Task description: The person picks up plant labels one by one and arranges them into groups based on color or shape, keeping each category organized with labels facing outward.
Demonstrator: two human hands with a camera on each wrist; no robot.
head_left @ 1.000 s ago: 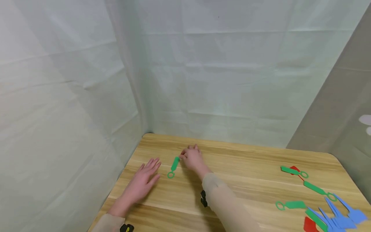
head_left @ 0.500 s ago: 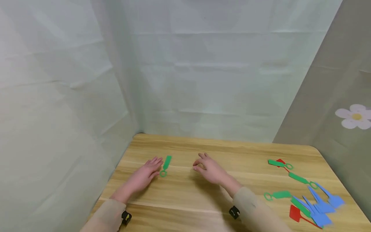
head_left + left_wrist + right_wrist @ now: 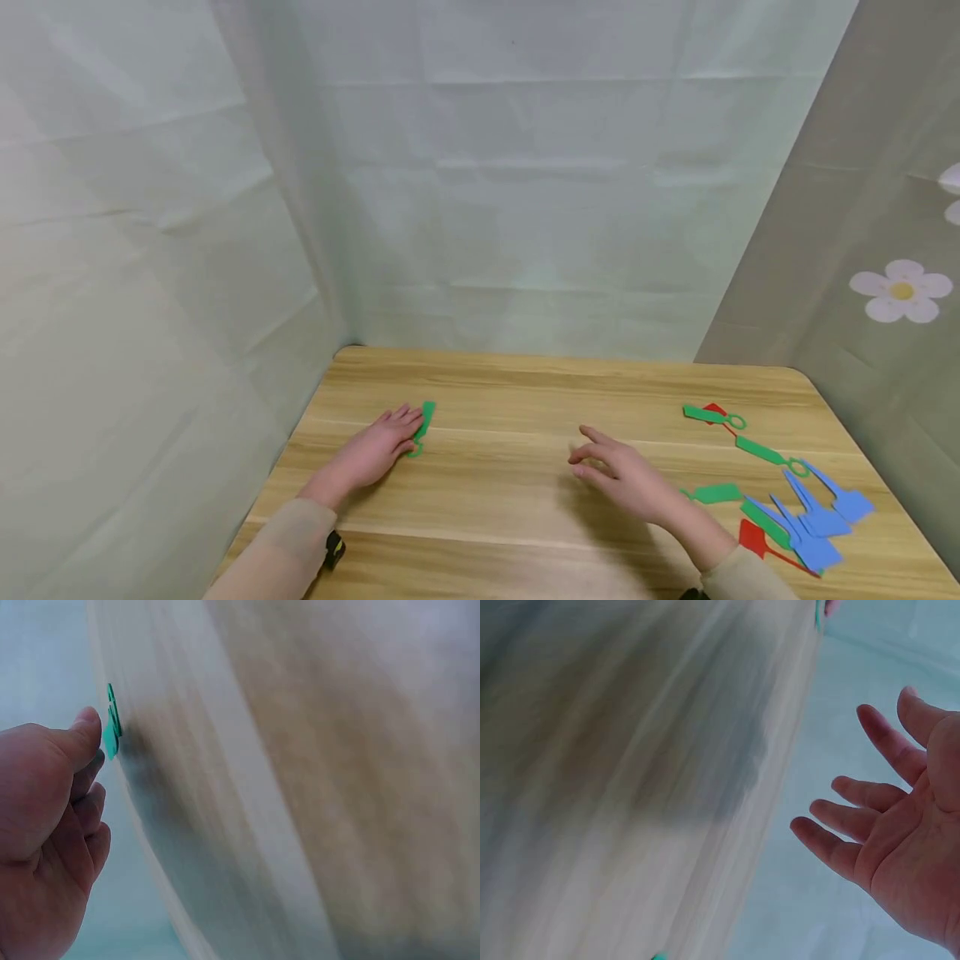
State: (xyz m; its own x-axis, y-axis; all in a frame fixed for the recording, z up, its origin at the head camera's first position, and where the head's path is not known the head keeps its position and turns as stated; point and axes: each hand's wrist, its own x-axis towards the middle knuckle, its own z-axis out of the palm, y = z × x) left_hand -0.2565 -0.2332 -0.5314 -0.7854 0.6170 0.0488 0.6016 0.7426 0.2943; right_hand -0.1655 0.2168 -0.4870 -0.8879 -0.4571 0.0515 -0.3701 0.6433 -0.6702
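At the table's left, my left hand (image 3: 375,450) lies palm down with its fingers extended, partly covering a flat green tag with a ring end (image 3: 428,410). In the left wrist view that green tag (image 3: 112,735) shows just beyond the thumb tip; whether the hand touches it I cannot tell. My right hand (image 3: 626,479) hovers over the table right of centre, fingers spread and relaxed, holding nothing. The right wrist view shows the same right hand (image 3: 907,840) with its palm bare.
To the right lie several more green ring tags (image 3: 759,450), blue spiked plant labels (image 3: 816,552) in an overlapping cluster, and red long-stemmed labels (image 3: 752,537). Pale cloth walls (image 3: 510,208) rise behind the wooden table (image 3: 510,517) and along its sides.
My right hand has left the green tag on the left and moved right across the table. My left hand has shifted over that tag. The head view has turned slightly right.
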